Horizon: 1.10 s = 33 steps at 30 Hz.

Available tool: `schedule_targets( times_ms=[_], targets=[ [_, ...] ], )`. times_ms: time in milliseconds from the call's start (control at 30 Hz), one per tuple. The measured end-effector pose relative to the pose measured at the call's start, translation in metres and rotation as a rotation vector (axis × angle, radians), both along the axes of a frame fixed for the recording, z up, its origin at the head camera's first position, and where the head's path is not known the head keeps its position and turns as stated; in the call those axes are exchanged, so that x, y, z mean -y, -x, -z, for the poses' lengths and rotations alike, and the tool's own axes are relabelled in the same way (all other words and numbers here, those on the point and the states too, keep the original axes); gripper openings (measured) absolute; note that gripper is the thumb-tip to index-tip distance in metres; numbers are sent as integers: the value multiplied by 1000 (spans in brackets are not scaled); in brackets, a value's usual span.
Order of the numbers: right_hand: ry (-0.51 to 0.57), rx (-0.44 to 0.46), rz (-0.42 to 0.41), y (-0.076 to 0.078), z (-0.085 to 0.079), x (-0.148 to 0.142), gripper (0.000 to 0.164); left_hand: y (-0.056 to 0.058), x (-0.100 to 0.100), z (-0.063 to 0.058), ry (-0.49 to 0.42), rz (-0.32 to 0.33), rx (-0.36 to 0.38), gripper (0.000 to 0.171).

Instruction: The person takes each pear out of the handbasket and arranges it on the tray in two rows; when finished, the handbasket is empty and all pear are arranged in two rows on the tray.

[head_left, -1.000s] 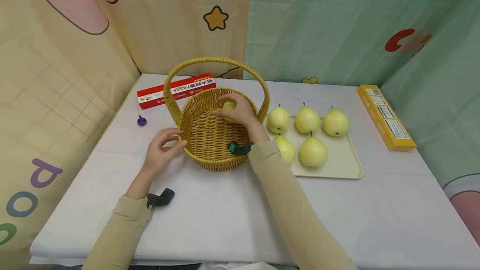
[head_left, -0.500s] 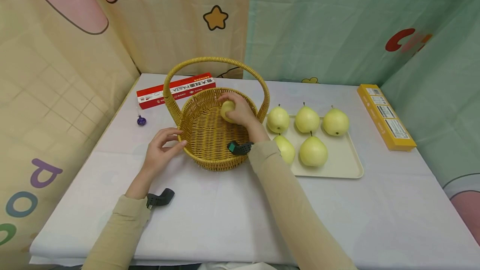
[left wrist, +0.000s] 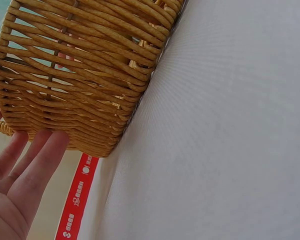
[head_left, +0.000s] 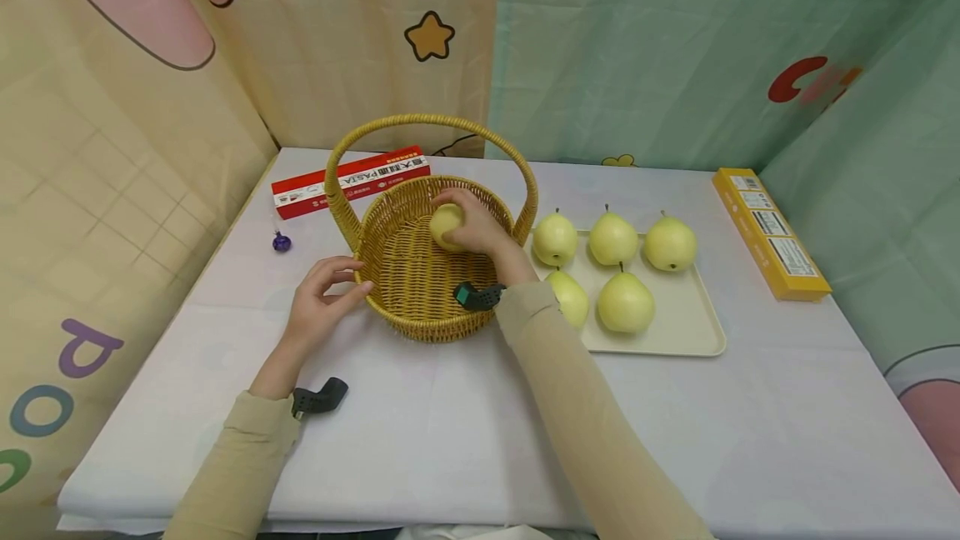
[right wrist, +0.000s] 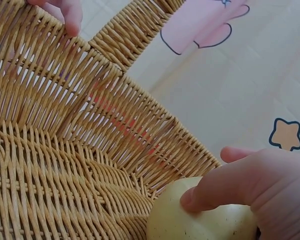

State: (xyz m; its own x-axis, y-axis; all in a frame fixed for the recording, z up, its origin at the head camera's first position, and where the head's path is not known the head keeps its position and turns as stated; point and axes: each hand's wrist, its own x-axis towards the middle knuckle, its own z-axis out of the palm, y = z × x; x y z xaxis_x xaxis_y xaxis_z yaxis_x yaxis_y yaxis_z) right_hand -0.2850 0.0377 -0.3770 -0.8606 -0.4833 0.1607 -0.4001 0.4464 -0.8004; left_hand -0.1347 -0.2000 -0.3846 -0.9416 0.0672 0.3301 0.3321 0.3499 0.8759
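Observation:
A woven basket (head_left: 420, 326) with a tall arched handle stands at the table's middle. My left hand (head_left: 318, 302) holds its left rim; in the left wrist view several fingers (left wrist: 45, 155) lie against the outer wall, and in the right wrist view a fingertip (right wrist: 72, 22) hooks over the rim. Inside the basket, my right hand (head_left: 483, 227) grips a pale yellow-green pear (head_left: 446, 227) from the right, low near the far wall. The right wrist view shows a finger pressing on the pear (right wrist: 175, 217); its underside is hidden.
Right of the basket, a cream tray (head_left: 686, 319) carries several pears (head_left: 627, 303), one partly behind the right forearm. A red pasta box (head_left: 300, 194) lies behind the basket, a small purple item (head_left: 281, 242) at left, and a yellow box (head_left: 772, 236) at far right.
My right hand has shifted slightly left with the pear inside the basket, and more of the pear shows. My left hand has stayed at the rim.

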Motion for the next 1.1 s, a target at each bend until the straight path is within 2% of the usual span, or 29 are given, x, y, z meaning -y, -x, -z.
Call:
schedule_targets(
  times_ms=[167, 400, 700, 1100],
  targets=[
    [-15, 19, -33, -1, -1, 1, 56, 1, 0, 0, -2, 3, -7, 32],
    [-51, 91, -84, -2, -1, 2, 59, 1, 0, -1, -2, 5, -10, 32],
    [-151, 105, -98, -2, 1, 3, 67, 1, 1, -1, -6, 11, -9, 32],
    [-188, 143, -84, -4, 2, 4, 73, 0, 0, -1, -1, 3, 1, 32]
  ],
)
